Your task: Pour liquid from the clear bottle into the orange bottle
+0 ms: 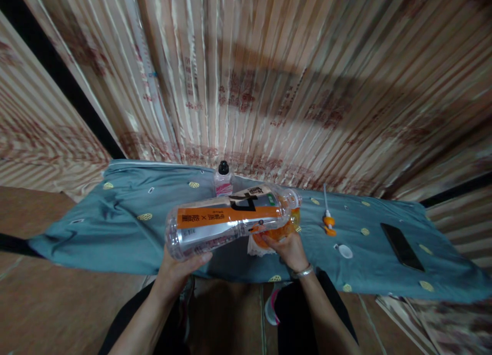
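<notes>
My left hand [178, 268] grips a large clear plastic bottle [219, 222] with a silver and orange label near its base. The bottle lies almost level, with its uncapped neck pointing right. Under that neck, my right hand [289, 250] is closed around a see-through orange container [282, 233], partly hidden by the bottle and my fingers. White crumpled material, perhaps tissue [257, 248], shows beneath the container. To the right, an orange pump or spray head [329, 223] with a thin pale tube rests on the cloth, close to a round white cap [345, 251].
A blue-green cloth [126, 222] with yellow prints covers the low surface. A small clear bottle with a black cap [223, 178] stands at its back edge. A dark phone [402, 246] lies at the right. Striped curtains [246, 88] hang behind, beside black poles [65, 78].
</notes>
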A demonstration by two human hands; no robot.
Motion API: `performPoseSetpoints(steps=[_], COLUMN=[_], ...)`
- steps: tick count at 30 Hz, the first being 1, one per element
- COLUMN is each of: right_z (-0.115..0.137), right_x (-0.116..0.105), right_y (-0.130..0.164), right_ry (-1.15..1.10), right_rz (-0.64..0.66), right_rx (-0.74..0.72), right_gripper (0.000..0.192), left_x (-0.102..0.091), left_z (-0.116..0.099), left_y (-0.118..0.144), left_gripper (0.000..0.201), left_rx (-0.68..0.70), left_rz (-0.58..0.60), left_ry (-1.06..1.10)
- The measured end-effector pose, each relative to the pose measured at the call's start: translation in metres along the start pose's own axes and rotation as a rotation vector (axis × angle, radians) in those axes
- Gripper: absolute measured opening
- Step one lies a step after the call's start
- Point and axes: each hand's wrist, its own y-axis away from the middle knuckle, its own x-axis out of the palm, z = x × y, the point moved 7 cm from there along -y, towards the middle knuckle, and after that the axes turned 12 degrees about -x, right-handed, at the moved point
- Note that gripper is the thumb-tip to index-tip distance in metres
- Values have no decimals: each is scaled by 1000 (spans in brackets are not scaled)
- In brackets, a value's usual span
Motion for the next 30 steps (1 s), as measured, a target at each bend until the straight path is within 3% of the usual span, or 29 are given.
performPoseSetpoints(steps=[10,20,30], right_z=[-2,-5,-3], right_x=[1,-1,0], right_y=[1,1,3], right_ry=[26,6,-25], right_rz=[3,30,46], right_rx=[0,45,40], right_gripper=[46,48,52], left_x=[-2,-2,-6], left_z=[3,2,2], left_y=[-1,-1,-2], left_gripper=[85,75,81], left_rx=[16,2,16], left_rz=[-6,-2,11], left_ry=[40,9,-1])
